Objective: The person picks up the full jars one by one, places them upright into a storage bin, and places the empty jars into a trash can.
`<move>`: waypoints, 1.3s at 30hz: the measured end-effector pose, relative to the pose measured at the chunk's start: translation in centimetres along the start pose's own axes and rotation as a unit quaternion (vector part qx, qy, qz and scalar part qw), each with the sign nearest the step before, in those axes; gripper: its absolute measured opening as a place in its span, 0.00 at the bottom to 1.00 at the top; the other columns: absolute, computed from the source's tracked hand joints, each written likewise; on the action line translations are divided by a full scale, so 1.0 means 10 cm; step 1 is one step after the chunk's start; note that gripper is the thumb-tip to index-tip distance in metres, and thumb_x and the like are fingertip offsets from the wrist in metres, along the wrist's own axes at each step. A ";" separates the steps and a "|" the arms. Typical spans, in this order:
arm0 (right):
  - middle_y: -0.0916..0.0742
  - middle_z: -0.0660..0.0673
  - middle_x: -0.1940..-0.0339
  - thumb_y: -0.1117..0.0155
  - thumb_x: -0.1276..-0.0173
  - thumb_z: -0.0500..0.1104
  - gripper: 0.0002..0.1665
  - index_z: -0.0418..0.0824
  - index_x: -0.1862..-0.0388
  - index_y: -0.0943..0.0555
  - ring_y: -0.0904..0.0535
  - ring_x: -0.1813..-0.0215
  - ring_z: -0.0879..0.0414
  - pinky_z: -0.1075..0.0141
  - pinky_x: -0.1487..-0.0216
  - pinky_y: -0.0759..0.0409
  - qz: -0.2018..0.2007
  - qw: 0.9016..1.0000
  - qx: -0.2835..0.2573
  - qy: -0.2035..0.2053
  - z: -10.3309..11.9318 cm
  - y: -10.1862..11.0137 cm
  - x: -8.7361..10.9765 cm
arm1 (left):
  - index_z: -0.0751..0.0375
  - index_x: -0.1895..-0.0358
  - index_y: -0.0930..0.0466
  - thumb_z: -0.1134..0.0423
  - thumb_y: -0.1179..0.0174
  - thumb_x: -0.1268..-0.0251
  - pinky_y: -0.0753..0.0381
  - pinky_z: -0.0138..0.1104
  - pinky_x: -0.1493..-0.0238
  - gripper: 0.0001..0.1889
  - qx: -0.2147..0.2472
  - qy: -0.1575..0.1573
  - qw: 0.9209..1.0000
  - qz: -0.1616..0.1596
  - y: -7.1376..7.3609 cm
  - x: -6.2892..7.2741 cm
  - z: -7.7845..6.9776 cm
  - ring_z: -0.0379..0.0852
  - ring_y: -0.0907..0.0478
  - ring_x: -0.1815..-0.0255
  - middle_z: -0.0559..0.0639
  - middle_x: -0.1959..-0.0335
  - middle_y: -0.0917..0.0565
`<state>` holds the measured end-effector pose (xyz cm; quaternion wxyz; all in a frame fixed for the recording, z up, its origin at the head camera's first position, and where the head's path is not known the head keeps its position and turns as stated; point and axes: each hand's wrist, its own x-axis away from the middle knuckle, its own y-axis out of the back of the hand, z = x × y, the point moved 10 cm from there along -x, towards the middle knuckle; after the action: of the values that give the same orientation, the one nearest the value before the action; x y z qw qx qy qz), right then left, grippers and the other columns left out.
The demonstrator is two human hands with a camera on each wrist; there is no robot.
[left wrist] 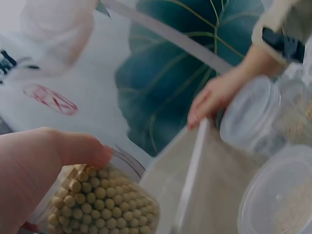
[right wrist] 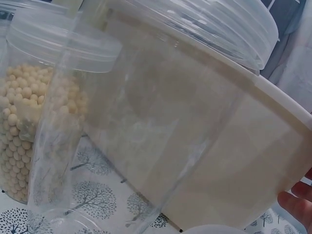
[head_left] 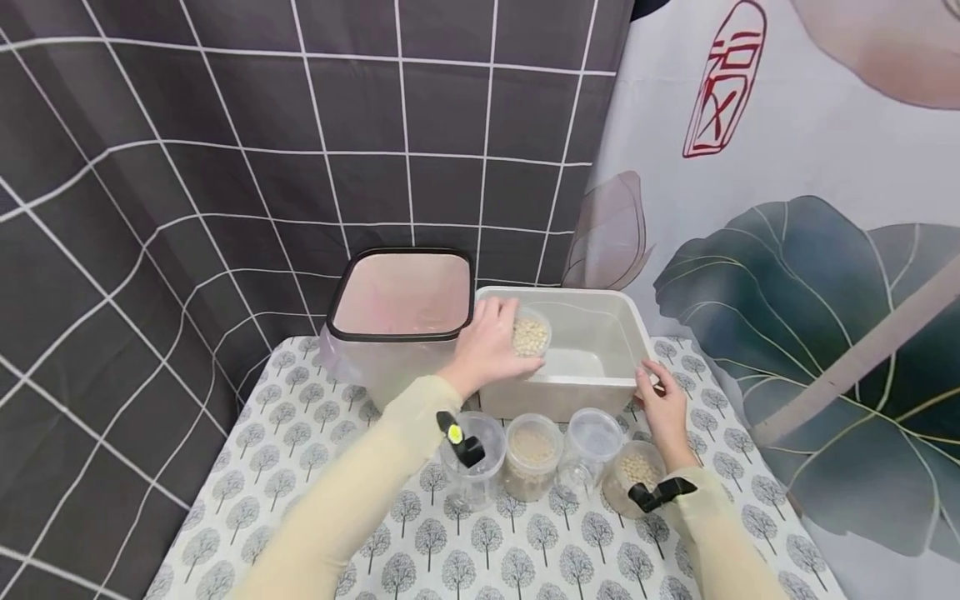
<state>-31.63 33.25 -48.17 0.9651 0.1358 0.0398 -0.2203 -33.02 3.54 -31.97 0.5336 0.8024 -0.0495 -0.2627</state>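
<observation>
Cream sleeves [head_left: 360, 492] flank jars [head_left: 534, 454] kept within reach on the worktop [head_left: 480, 571], the left grip [head_left: 491, 346] clasping a bean-filled jar [head_left: 532, 336] over the white bin [head_left: 525, 400], whose corner the right grip [head_left: 663, 408] holds, apparently steadying it.

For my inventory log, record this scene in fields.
Container: off-white rectangular plastic box, beside a pinkish, black-rimmed bin
Left hand: holds clear plastic jar of round beige beans at the box's left end
Right hand: holds the box's near right corner
Front row: four clear plastic jars, at least two with beige contents
Cloth: white, printed with grey trees
</observation>
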 end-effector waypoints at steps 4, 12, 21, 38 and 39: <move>0.27 0.45 0.50 0.46 0.30 0.51 0.28 0.41 0.36 0.30 0.28 0.62 0.64 0.73 0.58 0.20 0.009 1.000 -0.011 -0.001 -0.01 0.03 0.01 | 0.61 0.36 0.38 0.36 0.32 0.63 0.21 0.40 0.63 0.49 0.005 0.017 1.000 0.012 -0.22 -0.18 0.02 0.51 0.37 0.45 0.57 0.48 0.32; 0.26 0.45 0.49 0.45 0.31 0.50 0.27 0.40 0.36 0.29 0.28 0.61 0.62 0.69 0.56 0.19 0.010 0.999 -0.030 0.000 0.02 0.03 0.01 | 0.63 0.46 0.34 0.38 0.31 0.61 0.22 0.38 0.67 0.42 -0.003 0.072 0.997 0.014 -0.53 -0.38 0.18 0.52 0.36 0.52 0.58 0.54 0.33; 0.27 0.37 0.44 0.47 0.29 0.43 0.24 0.33 0.37 0.31 0.28 0.61 0.63 0.80 0.63 0.23 0.017 0.999 -0.040 0.003 0.26 0.05 0.17 | 0.69 0.42 0.36 0.41 0.32 0.58 0.21 0.38 0.63 0.45 -0.035 0.144 0.989 0.009 -0.78 -0.50 0.43 0.55 0.38 0.49 0.62 0.52 0.33; 0.26 0.39 0.44 0.45 0.31 0.53 0.28 0.41 0.37 0.29 0.25 0.56 0.57 0.62 0.52 0.21 0.022 0.999 -0.036 0.001 -0.02 0.04 0.03 | 0.69 0.50 0.29 0.45 0.32 0.57 0.24 0.41 0.59 0.36 -0.050 0.138 0.989 0.034 -1.00 -0.48 0.55 0.57 0.33 0.52 0.63 0.57 0.29; 0.26 0.39 0.44 0.45 0.31 0.53 0.28 0.40 0.37 0.29 0.25 0.55 0.55 0.61 0.52 0.21 0.021 0.999 -0.037 0.003 -0.02 0.05 0.03 | 0.69 0.51 0.29 0.43 0.32 0.56 0.24 0.41 0.60 0.36 -0.064 0.126 0.989 0.040 -1.02 -0.49 0.52 0.56 0.33 0.53 0.62 0.58 0.29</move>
<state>-31.15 33.62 -48.23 0.9738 0.1018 0.0476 -0.1976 -41.73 5.32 -40.73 0.5962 0.7905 0.0033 -0.1404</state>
